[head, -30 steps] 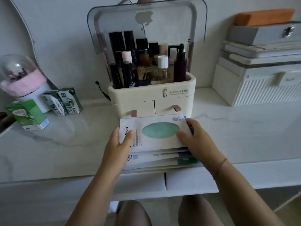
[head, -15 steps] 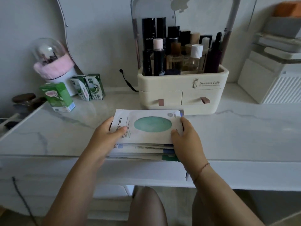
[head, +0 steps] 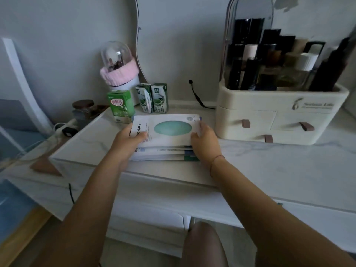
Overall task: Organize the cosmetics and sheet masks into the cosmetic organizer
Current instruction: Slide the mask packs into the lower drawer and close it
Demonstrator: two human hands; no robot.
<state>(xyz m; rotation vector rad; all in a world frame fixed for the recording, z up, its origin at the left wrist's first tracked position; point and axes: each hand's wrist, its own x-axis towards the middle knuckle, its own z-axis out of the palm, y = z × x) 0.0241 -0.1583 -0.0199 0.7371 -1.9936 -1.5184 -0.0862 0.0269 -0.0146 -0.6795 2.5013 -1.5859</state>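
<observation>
A stack of sheet masks lies on the white marble tabletop, its top pack white with a green oval. My left hand grips the stack's left edge, thumb on top. My right hand holds its right edge. To the right stands the cream cosmetic organizer with closed drawers and brown pull tabs. Its top tray holds several upright bottles and tubes under a raised clear lid.
Green drink cartons and two smaller ones stand just behind the stack. A pink-banded glass dome sits at the back left, with a black cable near the wall. A dark-lidded jar stands beyond the table's left edge.
The view has swung left, so the organizer now sits at the right. Both hands have slid the stack leftward across the table, towards the green cartons, keeping their hold.
</observation>
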